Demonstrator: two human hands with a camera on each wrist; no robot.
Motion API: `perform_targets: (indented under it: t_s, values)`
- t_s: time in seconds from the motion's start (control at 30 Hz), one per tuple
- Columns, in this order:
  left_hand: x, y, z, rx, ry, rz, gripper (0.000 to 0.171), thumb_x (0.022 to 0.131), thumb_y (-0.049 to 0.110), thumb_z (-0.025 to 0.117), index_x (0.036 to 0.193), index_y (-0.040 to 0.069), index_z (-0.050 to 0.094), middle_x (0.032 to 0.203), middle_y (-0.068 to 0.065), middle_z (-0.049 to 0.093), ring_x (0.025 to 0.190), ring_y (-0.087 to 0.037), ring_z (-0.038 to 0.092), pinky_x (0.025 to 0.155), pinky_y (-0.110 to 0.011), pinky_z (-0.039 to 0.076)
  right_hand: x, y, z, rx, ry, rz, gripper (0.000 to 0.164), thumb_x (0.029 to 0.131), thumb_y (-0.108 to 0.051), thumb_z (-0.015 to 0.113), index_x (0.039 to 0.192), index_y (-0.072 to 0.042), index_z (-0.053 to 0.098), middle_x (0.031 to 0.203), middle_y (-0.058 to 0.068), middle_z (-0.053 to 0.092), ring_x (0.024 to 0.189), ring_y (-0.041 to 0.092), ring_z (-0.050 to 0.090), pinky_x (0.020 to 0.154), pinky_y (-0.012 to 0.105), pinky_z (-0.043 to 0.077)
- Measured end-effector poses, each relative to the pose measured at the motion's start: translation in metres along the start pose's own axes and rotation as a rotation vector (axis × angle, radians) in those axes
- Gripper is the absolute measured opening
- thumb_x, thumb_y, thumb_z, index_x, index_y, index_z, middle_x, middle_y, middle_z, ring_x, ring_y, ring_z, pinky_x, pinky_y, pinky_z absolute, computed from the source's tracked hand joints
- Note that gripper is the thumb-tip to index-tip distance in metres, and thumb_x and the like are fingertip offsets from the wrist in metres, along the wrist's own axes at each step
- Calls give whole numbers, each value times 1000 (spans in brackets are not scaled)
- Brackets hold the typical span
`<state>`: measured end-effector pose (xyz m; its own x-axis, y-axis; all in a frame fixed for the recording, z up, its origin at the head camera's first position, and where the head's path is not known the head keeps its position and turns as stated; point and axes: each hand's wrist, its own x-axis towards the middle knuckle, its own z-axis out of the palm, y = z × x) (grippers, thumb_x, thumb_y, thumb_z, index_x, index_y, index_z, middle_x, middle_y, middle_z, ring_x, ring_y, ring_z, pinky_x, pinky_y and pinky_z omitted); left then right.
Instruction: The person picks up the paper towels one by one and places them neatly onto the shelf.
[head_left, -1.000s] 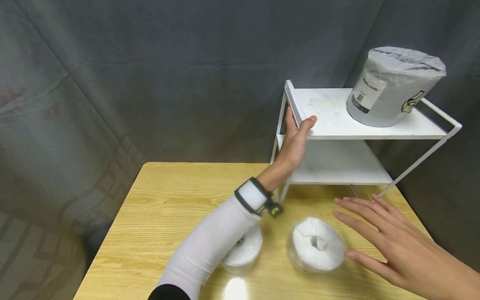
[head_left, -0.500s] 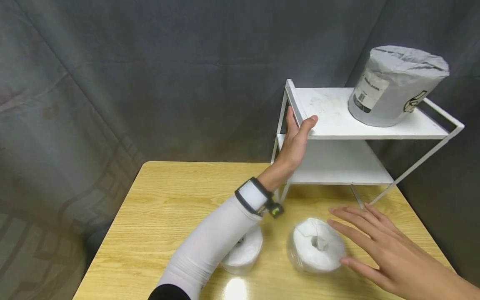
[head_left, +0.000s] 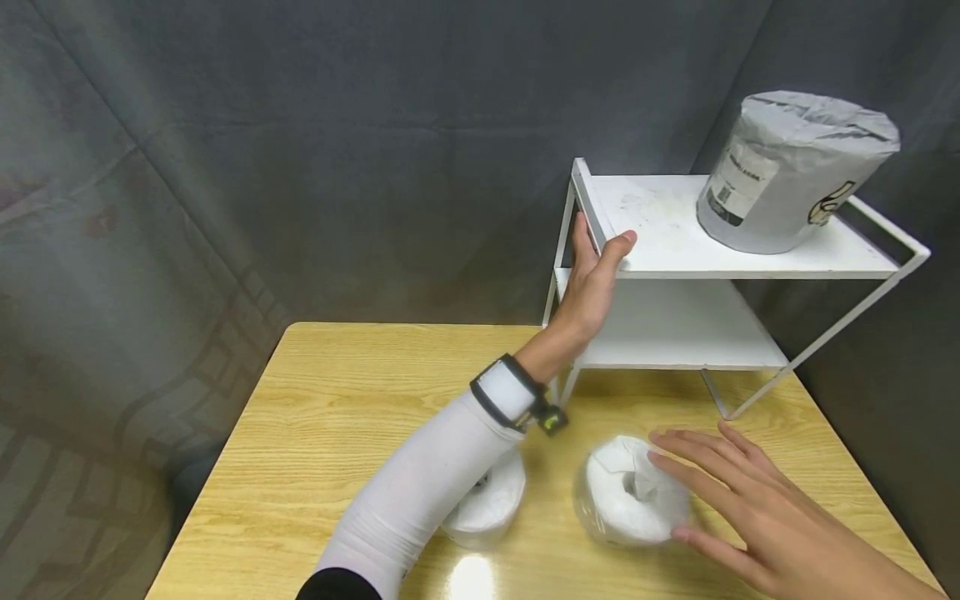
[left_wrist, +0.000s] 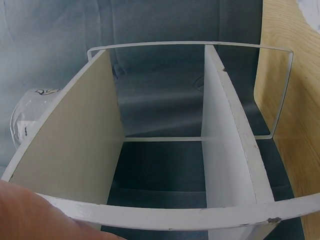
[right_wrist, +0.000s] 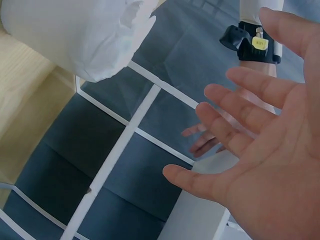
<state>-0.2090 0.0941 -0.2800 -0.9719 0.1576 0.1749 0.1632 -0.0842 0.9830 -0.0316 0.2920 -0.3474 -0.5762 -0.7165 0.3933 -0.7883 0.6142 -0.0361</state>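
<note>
Now I see the right hand (head_left: 765, 508), spread wide and holding nothing, has come closer, within reach of the tissue roll (head_left: 613, 508) in front of the white two-tier rack (head_left: 656, 221), whose left side the left hand (head_left: 591, 283) grips.

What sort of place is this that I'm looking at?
Probably a makeshift indoor recording or testing corner: dark grey cloth hangs behind the wooden table, and a small black device is strapped to the left wrist.
</note>
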Motion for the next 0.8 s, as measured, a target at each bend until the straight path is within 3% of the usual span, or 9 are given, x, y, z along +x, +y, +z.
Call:
perform_targets:
  t_s: [0.33,0.6,0.8]
  values:
    - [-1,1,0,0,-4,-3,95,96,62,44,172,30,-4,178,4,1,160,-18,18,130,-46,18,-8,-2,12,-3,-13,8,64,108,-59,48,150,-12,59,155,4,55,149,13,37,132,36,4]
    - [0,0,0,-4,-15,7,95,96,63,44,171,30,-5,178,4,0,160,-18,20,130,-47,18,-12,-3,20,38,-7,18,64,100,-53,68,148,-13,60,152,5,57,148,11,37,132,33,2]
    - [0,-1,0,-5,-7,4,96,96,62,44,172,29,-4,178,3,2,160,-19,19,130,-47,18,-13,-5,21,24,-19,31,64,100,-54,66,149,-14,60,152,4,57,146,13,40,132,33,3]
